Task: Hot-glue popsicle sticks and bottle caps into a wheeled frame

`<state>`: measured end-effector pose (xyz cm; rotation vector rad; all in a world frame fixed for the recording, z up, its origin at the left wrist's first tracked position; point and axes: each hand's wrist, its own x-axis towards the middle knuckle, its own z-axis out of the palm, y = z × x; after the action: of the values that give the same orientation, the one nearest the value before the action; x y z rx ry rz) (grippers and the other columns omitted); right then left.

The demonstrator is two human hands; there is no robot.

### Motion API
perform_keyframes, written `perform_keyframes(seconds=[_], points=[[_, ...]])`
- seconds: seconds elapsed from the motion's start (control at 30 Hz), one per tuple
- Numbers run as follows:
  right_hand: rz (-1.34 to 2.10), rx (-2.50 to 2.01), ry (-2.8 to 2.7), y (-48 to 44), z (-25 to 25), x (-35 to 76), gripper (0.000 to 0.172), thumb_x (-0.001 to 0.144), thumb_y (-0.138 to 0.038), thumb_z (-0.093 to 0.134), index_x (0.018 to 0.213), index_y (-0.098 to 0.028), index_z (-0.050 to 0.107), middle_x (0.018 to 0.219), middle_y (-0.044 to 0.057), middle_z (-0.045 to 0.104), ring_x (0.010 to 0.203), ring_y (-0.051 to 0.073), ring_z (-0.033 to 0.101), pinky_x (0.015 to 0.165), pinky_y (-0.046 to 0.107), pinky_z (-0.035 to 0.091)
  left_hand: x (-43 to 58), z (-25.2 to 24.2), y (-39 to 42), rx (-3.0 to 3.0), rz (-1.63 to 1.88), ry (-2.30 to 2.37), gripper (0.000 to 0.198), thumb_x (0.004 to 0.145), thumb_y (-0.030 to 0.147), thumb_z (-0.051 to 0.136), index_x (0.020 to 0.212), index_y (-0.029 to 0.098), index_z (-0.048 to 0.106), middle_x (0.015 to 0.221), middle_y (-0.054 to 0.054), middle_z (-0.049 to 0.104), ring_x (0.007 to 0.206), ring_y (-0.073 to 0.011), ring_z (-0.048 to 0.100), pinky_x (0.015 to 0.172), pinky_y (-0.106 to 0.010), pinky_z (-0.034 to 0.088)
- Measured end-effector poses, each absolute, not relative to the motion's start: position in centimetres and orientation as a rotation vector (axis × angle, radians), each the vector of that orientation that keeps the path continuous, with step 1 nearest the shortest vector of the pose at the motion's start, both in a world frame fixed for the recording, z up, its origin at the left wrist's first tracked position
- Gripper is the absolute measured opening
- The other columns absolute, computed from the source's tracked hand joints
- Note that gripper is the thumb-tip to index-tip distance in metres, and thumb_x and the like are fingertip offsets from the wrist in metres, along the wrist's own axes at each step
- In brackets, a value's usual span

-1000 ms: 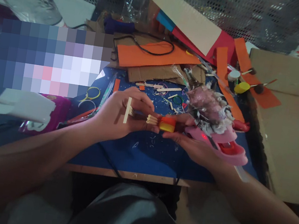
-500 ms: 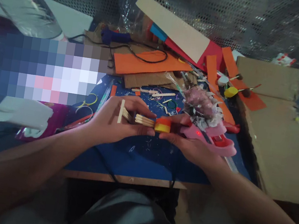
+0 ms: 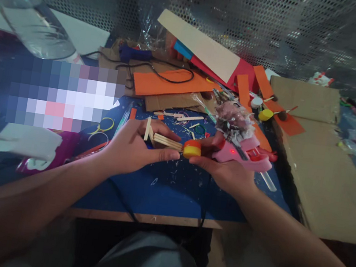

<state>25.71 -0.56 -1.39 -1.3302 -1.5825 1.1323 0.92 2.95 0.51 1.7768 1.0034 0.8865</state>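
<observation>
In the middle, just above the tabletop, my left hand (image 3: 130, 148) is closed around a small piece made of wooden craft sticks (image 3: 167, 141), thumb in front and fingers behind. A short crosswise stick (image 3: 147, 129) stands upright at its left end. At the right end, against the sticks, sits a round orange and yellow bottle cap (image 3: 192, 150), possibly two caps stacked. My right hand (image 3: 230, 172) pinches that cap between thumb and fingers. Directly behind the right hand is a pink hot glue gun (image 3: 242, 153) with a lit red light, and a crumpled pinkish-grey bundle (image 3: 233, 119) touches it.
A blue tabletop (image 3: 168, 199) carries stick scraps, an orange sheet (image 3: 172, 84) and a blue-handled corded tool (image 3: 136, 53). Cardboard (image 3: 331, 183) lies at right. A tilted water bottle (image 3: 37, 19) and a white plug (image 3: 26, 140) are at left. Paint-brushes and a yellow cap (image 3: 265, 115) sit back right.
The view has shifted slightly. The stick piece has tilted a little, showing more of its length, and my left thumb has drawn back slightly from the cap. Both hands keep their holds.
</observation>
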Motion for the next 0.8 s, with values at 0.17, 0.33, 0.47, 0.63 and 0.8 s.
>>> perform_keyframes(seconds=[0.17,0.33,0.47,0.63,0.8], points=[[1.173,-1.275,-1.443,-0.44,-1.39,25.67,0.050,0.071,-0.064,0.097,0.091,-0.031,0.067,0.097,0.000,0.082,0.096,0.026,0.079,0.099,0.048,0.065,0.90,0.46,2.87,1.788,0.922,0.992,0.044,0.071,0.052,0.101,0.099,0.020,0.088,0.095,-0.008,0.085,0.085,-0.0248,0.080,0.081,-0.034,0.064],[1.176,-1.240,-1.338,-0.48,-1.30,25.85,0.058,0.068,-0.058,0.100,0.092,-0.030,0.056,0.097,-0.001,0.083,0.095,0.026,0.081,0.093,0.048,0.067,0.88,0.72,2.84,1.703,0.955,0.943,0.044,0.073,0.038,0.099,0.108,0.018,0.085,0.102,-0.008,0.085,0.087,-0.0232,0.080,0.084,-0.035,0.065],[1.169,-1.182,-1.316,-0.52,-0.86,25.90,0.057,0.069,-0.047,0.102,0.091,-0.031,0.052,0.095,-0.004,0.083,0.091,0.025,0.082,0.089,0.046,0.069,0.85,0.73,2.75,1.648,1.007,0.886,0.047,0.071,0.027,0.099,0.114,0.019,0.083,0.115,-0.009,0.084,0.102,-0.0241,0.080,0.094,-0.035,0.065],[1.151,-1.119,-1.259,-0.50,-0.94,25.84,0.061,0.068,-0.053,0.102,0.091,-0.032,0.049,0.096,-0.003,0.086,0.085,0.025,0.083,0.072,0.040,0.068,0.68,0.66,2.68,1.669,1.068,0.799,0.055,0.072,0.013,0.093,0.125,0.022,0.079,0.119,-0.007,0.082,0.100,-0.0206,0.079,0.091,-0.031,0.066],[1.133,-1.084,-1.289,-0.48,-1.41,26.00,0.055,0.073,-0.049,0.100,0.095,-0.032,0.052,0.097,-0.005,0.086,0.089,0.023,0.085,0.078,0.038,0.069,0.70,0.35,2.97,1.689,1.186,0.815,0.051,0.072,0.007,0.090,0.118,0.022,0.076,0.122,-0.005,0.081,0.101,-0.0180,0.078,0.090,-0.028,0.066]])
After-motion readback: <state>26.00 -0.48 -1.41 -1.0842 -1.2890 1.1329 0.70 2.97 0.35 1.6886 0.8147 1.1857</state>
